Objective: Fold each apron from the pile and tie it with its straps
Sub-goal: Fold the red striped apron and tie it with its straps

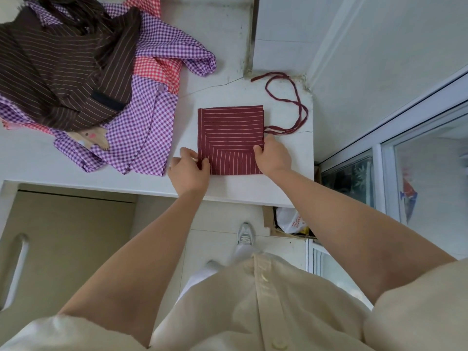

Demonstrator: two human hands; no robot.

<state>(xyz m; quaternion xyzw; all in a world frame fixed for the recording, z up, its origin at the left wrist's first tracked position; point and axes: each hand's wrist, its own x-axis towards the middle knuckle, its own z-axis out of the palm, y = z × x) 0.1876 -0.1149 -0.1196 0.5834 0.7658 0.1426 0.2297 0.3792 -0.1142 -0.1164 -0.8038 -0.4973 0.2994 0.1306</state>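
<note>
A dark red apron with thin white stripes (230, 133) lies folded into a flat rectangle on the white counter (222, 87). Its long red straps (291, 102) trail out from the right edge and loop toward the counter's back right corner. My left hand (188, 171) pinches the near left edge of the folded apron. On the opposite side, my right hand (273, 155) grips the near right edge, just below where the straps come out. A pile of aprons sits at the left: a brown striped one (55, 64) on top of purple checked (149, 117) and red checked (157, 69) ones.
The counter ends at a wall (291, 34) on the right and at a front edge close to my body. A sliding glass door (417, 173) stands at the right. A cardboard box with a plastic bag (291, 221) sits on the floor below the counter.
</note>
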